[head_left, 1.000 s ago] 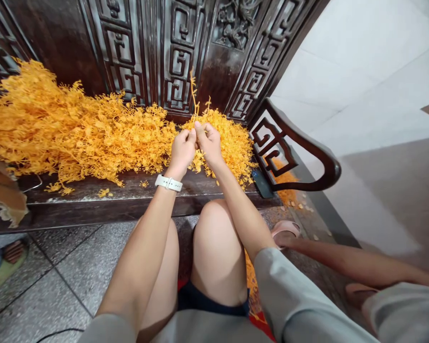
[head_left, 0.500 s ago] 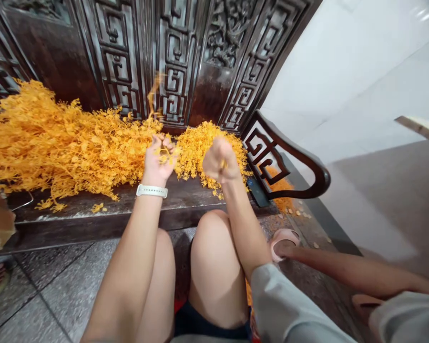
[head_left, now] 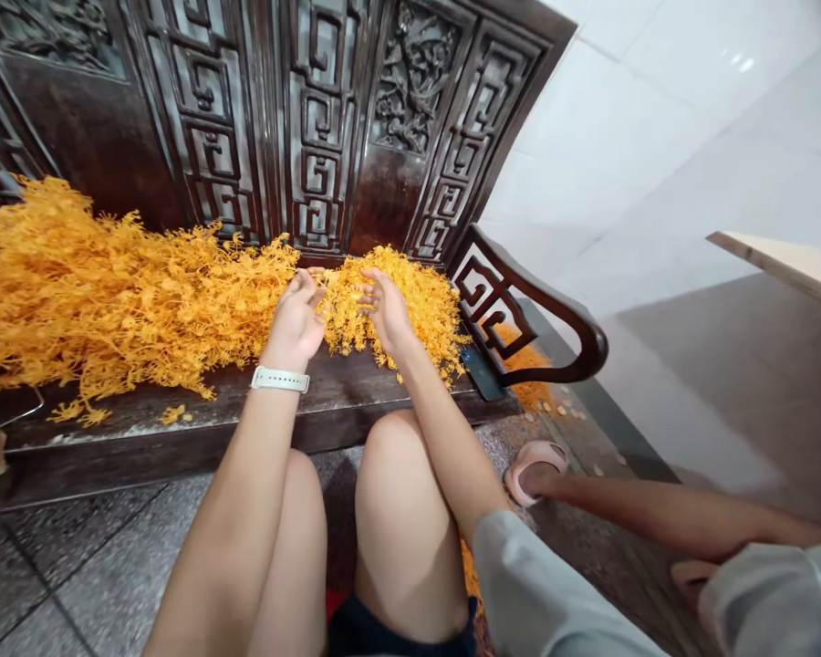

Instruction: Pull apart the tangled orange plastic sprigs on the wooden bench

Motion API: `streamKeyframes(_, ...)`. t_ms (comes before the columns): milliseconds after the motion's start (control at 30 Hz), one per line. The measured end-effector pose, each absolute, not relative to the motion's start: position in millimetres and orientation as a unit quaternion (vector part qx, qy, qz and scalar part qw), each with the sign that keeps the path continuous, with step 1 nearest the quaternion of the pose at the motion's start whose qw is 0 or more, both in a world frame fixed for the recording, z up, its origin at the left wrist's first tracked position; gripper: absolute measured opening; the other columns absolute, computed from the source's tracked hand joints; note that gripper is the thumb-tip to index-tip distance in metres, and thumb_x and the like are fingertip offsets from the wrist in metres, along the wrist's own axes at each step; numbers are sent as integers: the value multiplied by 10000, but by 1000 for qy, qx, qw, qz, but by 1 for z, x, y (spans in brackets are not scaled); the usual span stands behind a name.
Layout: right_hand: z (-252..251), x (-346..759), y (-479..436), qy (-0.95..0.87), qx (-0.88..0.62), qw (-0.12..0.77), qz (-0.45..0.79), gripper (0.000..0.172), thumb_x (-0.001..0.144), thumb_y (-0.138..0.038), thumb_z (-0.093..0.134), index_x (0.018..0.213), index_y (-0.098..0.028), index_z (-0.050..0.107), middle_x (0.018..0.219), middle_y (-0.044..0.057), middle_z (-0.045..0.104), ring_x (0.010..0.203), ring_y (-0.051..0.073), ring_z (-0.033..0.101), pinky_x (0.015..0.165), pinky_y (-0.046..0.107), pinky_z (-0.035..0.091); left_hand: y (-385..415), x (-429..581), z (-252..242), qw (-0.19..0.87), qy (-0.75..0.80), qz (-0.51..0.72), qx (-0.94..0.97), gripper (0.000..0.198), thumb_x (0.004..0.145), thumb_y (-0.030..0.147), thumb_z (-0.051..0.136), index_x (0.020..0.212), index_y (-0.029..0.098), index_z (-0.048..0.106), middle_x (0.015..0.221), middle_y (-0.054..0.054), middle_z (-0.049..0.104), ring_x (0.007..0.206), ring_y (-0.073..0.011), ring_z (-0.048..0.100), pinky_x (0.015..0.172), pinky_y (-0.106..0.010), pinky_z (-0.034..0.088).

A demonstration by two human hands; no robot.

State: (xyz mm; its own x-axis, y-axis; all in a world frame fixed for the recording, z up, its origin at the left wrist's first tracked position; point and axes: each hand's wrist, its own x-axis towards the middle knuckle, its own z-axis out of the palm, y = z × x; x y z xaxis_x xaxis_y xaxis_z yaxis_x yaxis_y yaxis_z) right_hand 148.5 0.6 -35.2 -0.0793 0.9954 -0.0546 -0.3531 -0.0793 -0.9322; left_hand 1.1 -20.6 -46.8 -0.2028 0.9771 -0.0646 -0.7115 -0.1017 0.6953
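Note:
A large heap of orange-yellow plastic sprigs covers the left of the dark wooden bench. A smaller pile of yellow pieces lies at its right end. My left hand, with a pale band on the wrist, is at the gap between them, its fingers curled near small yellow bits. What it grips, if anything, is too small to make out. My right hand is over the smaller pile, fingers apart, with nothing visible in it.
The bench has a carved back and a curved armrest. A dark phone lies beside the armrest. Orange pieces are on the floor. Another person's leg is at the right, below a board edge.
My right hand has opened from a fist and moved left. The sprig that stood up above my left hand is no longer seen there. The view has shifted slightly.

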Motion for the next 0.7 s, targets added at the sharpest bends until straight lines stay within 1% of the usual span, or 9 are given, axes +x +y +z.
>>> streamKeyframes(67,-36,139,-4,-506,-405,530,546,324,965,-540,693,1056,-229,682,926,11,647,761,116,581,624,214,457,-20,6,-47,577,314,717,232,149,974,344,746,877,235,717,1019,-26,720,806,-126,606,714,-228,483)
streamKeyframes(167,-42,127,-5,-576,-380,521,503,407,938,-626,694,986,-224,666,882,5,619,764,124,552,642,236,455,-21,14,-49,550,328,719,271,201,994,330,726,834,210,710,878,-14,680,735,-112,583,730,-221,482)
streamKeyframes(267,-48,121,-4,-598,-357,541,473,390,941,-597,705,889,-219,623,848,0,601,756,116,530,659,234,467,-23,23,-50,531,353,716,284,286,1026,315,678,769,193,660,783,7,629,662,-95,539,663,-202,443)
streamKeyframes(367,-47,121,-5,-582,-361,541,489,420,941,-589,705,803,-224,549,744,-22,561,654,98,490,588,226,439,-27,33,-46,520,376,715,278,370,1038,313,656,702,192,562,673,30,545,586,-90,475,568,-190,375)
streamKeyframes(467,-40,122,-7,-512,-391,541,541,494,922,-651,700,781,-240,465,646,-44,530,523,81,413,469,219,340,-31,40,-38,578,342,698,247,385,1090,270,536,711,202,521,615,36,483,525,-91,436,524,-191,360)
streamKeyframes(567,-33,122,-8,-444,-401,552,581,544,872,-703,736,799,-251,442,597,-67,488,466,71,379,416,216,273,-34,41,-30,649,292,674,199,381,1089,162,443,717,196,521,588,34,445,502,-83,430,515,-180,374)
streamKeyframes(633,-32,122,-6,-417,-395,559,598,570,847,-720,755,792,-253,433,573,-85,434,445,66,361,402,221,269,-34,38,-28,676,274,663,169,347,1027,59,440,717,191,521,572,37,424,490,-80,426,499,-175,367)
streamKeyframes(700,-33,121,-5,-399,-393,554,616,587,840,-732,756,781,-253,423,555,-98,388,430,61,335,396,226,273,-33,35,-27,691,262,658,144,318,920,-38,443,708,193,500,554,46,393,473,-80,416,490,-175,363)
